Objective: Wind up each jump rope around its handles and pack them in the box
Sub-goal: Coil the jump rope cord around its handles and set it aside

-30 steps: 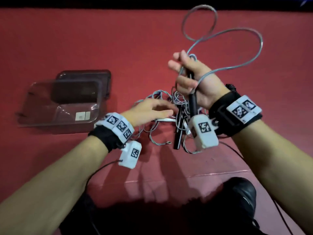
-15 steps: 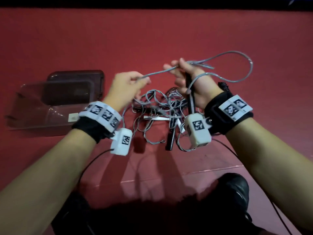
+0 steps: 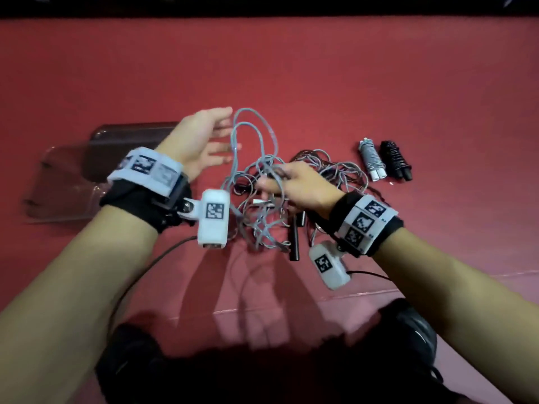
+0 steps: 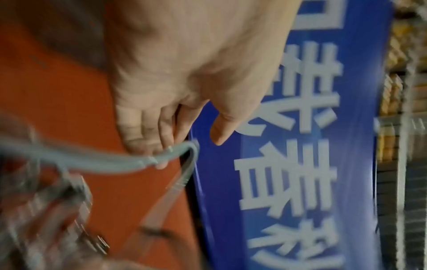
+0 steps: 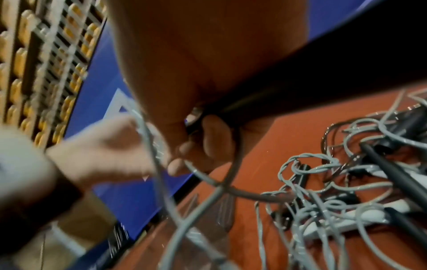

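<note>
Box (image 3: pixel 67 182), clear plastic, lies on the red mat (image 3: pixel 291 68) well left of the tangle (image 3: pixel 262 217), its lid leaning just behind it.

Left hand (image 3: pixel 198 141) is raised between box and tangle, palm turned toward the tangle, fingers straight and spread. It grips nothing. A tall loop of grey rope (image 3: pixel 248 132) rises from the tangle and stands at the fingertips; in the left wrist view the rope (image 4: pixel 138 160) crosses the fingertips (image 4: pixel 148 144), touching them at most. That view is blurred.

Tangle: grey and dark ropes piled loose on the mat, with a black handle (image 3: pixel 294 243) poking out of its near side and a white handle (image 5: pixel 342 224) buried in it.

Right hand (image 3: pixel 300 185) sits over the tangle, fingers curled around a black handle and a strand of grey rope (image 5: pixel 208 179).

Right of the tangle, apart from it, two wound ropes lie side by side on the mat: a grey bundle (image 3: pixel 372 158) with white handle ends, then a black bundle (image 3: pixel 395 158).
</note>
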